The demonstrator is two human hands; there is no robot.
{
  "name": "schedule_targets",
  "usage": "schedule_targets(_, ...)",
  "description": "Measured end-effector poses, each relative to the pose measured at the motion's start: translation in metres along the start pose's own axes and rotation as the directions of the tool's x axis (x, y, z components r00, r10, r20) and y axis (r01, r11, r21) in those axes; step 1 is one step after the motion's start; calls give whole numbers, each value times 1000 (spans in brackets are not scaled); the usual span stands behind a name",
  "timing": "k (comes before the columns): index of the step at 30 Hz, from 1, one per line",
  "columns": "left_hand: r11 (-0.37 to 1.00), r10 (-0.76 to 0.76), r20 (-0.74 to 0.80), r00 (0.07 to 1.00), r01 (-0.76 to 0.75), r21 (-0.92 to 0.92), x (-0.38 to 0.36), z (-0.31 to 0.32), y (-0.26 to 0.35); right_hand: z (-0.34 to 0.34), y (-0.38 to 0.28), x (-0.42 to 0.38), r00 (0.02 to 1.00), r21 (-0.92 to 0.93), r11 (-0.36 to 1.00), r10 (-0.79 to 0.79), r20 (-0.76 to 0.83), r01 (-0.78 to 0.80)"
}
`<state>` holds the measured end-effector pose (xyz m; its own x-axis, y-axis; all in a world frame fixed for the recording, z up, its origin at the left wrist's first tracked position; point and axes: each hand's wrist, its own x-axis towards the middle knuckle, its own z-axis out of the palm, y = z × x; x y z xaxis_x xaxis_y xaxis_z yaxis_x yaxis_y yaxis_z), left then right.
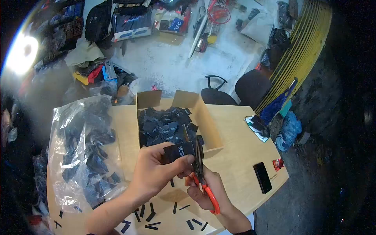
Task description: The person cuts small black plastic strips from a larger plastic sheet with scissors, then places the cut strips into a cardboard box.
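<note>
Pinched between the thumb and fingers of my left hand [156, 168] is a black fabric label [176, 152] with white lettering. My right hand [207, 192] grips scissors [199, 160] with red handles, their blades pointing away from me right at the label's right edge. Just beyond both hands, an open cardboard box [211, 137] holds a heap of black labels [164, 125]. Several narrow black offcuts [150, 213] lie scattered on the table below my hands.
A clear plastic bag [84, 152] with dark pieces inside covers the left of the wooden table [239, 164]. On the right lie a phone [262, 178] and a small red packet [278, 164]. Chairs [252, 88] and a cluttered white table [164, 66] stand beyond.
</note>
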<state>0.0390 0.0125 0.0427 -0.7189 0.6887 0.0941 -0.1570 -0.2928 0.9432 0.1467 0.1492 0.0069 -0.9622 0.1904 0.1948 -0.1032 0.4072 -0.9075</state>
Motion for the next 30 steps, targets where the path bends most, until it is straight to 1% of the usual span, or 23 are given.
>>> schedule_targets(4,1000,-9,5,1000,9,-5,0,0,-1,-1,2,1,1000,-4,1000,-22,4,22)
schedule_targets(8,999,-18,-5,1000,18,-28,0,0,-1,1,0,0,1000,6,1000,-1,-3,1)
schedule_targets(10,1000,-12,4,1000,12,-26,0,0,-1,2,4,1,996,35,996,83,-16,-82)
schedule_targets(11,1000,-5,12,1000,6,-24,1,0,-1,2,6,0,996,34,996,82,-15,-82)
schedule_targets(13,1000,-10,5,1000,10,-19,1,-1,-3,1,9,0,982,160,969,190,17,-190)
schedule_targets(14,1000,-14,-2,1000,14,-15,1,-1,-3,0,8,1,982,159,969,189,18,-190)
schedule_targets(16,1000,-15,-7,1000,15,-14,1,0,-2,-1,6,2,960,142,950,276,43,-279)
schedule_targets(17,1000,-16,-12,1000,16,-12,1,0,-2,0,3,1,960,142,950,275,43,-279)
schedule_targets(19,999,-18,-12,1000,18,-27,0,1,-1,2,-1,0,996,-33,996,88,-3,-88)
schedule_targets(20,999,-20,-11,1000,20,-42,-1,1,0,1,0,1,996,-33,996,87,-2,-87)
schedule_targets(22,999,-25,-12,1000,25,-33,0,2,1,0,4,2,967,79,964,254,24,-255)
schedule_targets(23,999,-30,-12,999,30,-23,0,2,1,0,3,1,967,79,964,254,24,-255)
schedule_targets(25,999,-21,-2,1000,21,-27,0,1,1,2,1,0,982,111,976,189,-5,-187)
schedule_targets(26,999,-12,10,1000,12,-31,0,1,1,2,2,0,982,111,976,189,-5,-188)
schedule_targets(28,999,-18,7,1000,18,-26,-1,1,2,4,3,0,994,31,995,100,-41,-98)
schedule_targets(29,999,-24,3,1000,24,-21,-1,1,2,5,3,0,994,31,995,100,-41,-99)
schedule_targets(30,999,-25,3,1000,25,-21,-1,1,2,6,3,0,996,-21,998,62,-61,-63)
